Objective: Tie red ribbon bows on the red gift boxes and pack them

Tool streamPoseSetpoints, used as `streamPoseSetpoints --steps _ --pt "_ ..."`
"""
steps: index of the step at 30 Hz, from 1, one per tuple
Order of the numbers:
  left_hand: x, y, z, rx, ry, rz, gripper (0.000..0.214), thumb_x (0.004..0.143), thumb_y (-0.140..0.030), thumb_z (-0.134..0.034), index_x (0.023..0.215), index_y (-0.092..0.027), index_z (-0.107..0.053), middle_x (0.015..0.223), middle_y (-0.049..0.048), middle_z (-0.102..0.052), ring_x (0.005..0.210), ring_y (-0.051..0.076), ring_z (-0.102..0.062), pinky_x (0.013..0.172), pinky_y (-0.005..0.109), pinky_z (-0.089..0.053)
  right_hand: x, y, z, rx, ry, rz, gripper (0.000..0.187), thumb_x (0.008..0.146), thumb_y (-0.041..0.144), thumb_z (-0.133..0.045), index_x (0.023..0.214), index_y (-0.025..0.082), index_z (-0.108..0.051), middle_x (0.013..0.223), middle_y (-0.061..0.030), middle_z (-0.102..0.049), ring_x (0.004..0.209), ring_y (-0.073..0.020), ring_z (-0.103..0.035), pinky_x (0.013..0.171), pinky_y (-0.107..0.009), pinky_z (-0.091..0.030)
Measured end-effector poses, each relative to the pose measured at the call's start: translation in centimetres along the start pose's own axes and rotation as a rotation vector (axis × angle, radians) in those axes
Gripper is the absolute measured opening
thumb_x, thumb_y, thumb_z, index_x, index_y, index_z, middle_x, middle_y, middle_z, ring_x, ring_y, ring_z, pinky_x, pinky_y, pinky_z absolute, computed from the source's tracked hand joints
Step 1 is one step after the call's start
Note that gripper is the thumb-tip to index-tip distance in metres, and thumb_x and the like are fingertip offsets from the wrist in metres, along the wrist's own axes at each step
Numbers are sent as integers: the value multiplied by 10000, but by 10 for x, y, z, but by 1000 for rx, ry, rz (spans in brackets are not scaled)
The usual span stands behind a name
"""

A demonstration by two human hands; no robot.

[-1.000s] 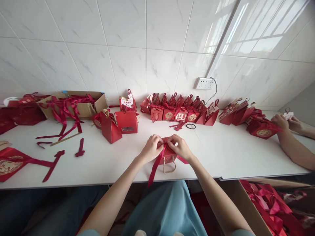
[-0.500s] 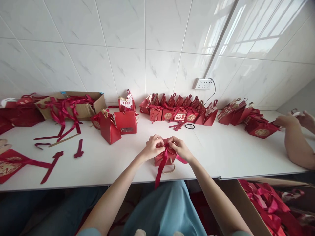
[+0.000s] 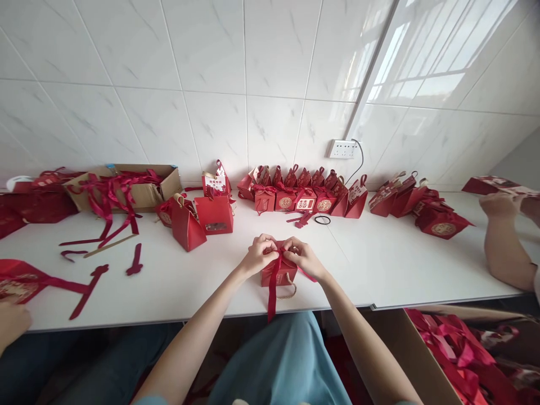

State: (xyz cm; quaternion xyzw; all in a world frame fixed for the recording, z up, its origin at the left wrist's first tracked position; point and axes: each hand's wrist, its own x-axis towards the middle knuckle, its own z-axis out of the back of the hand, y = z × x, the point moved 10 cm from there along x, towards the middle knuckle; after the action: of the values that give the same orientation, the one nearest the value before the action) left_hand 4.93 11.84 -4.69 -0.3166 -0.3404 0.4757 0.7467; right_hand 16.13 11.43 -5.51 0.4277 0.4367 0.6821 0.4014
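A small red gift box (image 3: 266, 277) stands near the table's front edge, right before me. Across its top runs a red ribbon (image 3: 273, 287), one tail hanging down over the front edge of the table. My left hand (image 3: 262, 253) pinches the ribbon at the top left of the box. From the right, my right hand (image 3: 302, 256) pinches it too, fingertips close to the left ones. A twisted cord handle (image 3: 288, 293) sticks out at the box's lower right. My fingers partly hide the ribbon's crossing.
Finished-looking red boxes (image 3: 304, 199) line the wall. A cardboard box (image 3: 170, 185) with ribbons stands back left; loose ribbon strips (image 3: 134, 261) lie nearer. Co-workers' hands show at left (image 3: 12, 323) and right (image 3: 500, 208). An open carton (image 3: 426, 360) sits below the table at right.
My hands stay pinched at the ribbon, with the box nearly in place. At right, the co-worker now has a flat red piece; at left, a co-worker's hand has come lower into view.
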Motion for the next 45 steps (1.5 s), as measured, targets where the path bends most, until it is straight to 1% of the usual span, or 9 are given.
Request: streamPoseSetpoints --steps 7,12,16,21,26,31,37,41,45 --pt "-1 3 0 -22 -69 2 106 698 -194 -577 606 -198 -524 967 44 -579 1049 245 -522 973 454 -394 0 -2 2 107 16 7 115 709 287 -568 673 184 -534 774 -4 -541 725 -147 -534 703 -288 -438" --pt "-2 6 3 -65 -157 -15 88 735 -207 -560 665 -194 -509 946 38 -552 963 194 -552 886 367 -461 -3 -3 4 106 -25 27 209 722 318 -593 589 178 -511 865 -35 -569 789 -162 -562 721 -293 -451" --pt "-2 6 3 -94 -195 -40 121 783 -252 -530 678 -195 -508 903 37 -552 904 177 -562 839 336 -477 -7 -4 9 47 -108 42 204 747 359 -574 645 186 -537 844 -44 -581 806 -174 -570 694 -296 -461" --pt "-1 4 1 -93 -210 -60 120 780 -255 -528 674 -202 -505 892 36 -557 873 180 -561 802 337 -489 -18 1 17 -64 -263 82 75 741 265 -543 701 202 -553 928 -62 -565 907 -194 -546 716 -314 -459" --pt "-2 4 0 -69 -206 -59 100 747 -250 -552 666 -206 -511 901 36 -564 888 189 -562 826 354 -484 -28 6 20 -124 -327 120 17 722 205 -534 712 209 -548 942 -68 -534 940 -207 -521 772 -350 -461" --pt "-4 -4 6 -63 -215 -122 137 762 -303 -528 659 -213 -513 811 37 -562 871 211 -563 829 391 -480 -24 7 15 -168 -316 127 52 713 165 -568 721 212 -549 958 -69 -533 963 -223 -529 856 -402 -445" --pt "-2 -3 15 -49 -289 -186 171 797 -334 -484 652 -268 -544 800 19 -593 841 232 -586 795 415 -508 -16 6 13 -76 -351 86 81 706 169 -643 696 224 -585 991 -75 -552 1008 -242 -538 903 -422 -438" --pt "-2 -3 18 -64 -346 -202 181 800 -335 -470 657 -270 -561 794 37 -603 808 237 -595 753 405 -513 -19 12 12 -15 -354 111 75 721 160 -637 713 224 -600 1002 -71 -554 1052 -226 -535 918 -395 -440" --pt "0 -5 15 -31 -308 -176 168 777 -324 -477 665 -235 -566 807 57 -607 828 246 -597 778 402 -494 -24 13 14 -11 -354 127 64 727 145 -611 738 209 -605 1014 -73 -550 1046 -206 -542 916 -365 -438"
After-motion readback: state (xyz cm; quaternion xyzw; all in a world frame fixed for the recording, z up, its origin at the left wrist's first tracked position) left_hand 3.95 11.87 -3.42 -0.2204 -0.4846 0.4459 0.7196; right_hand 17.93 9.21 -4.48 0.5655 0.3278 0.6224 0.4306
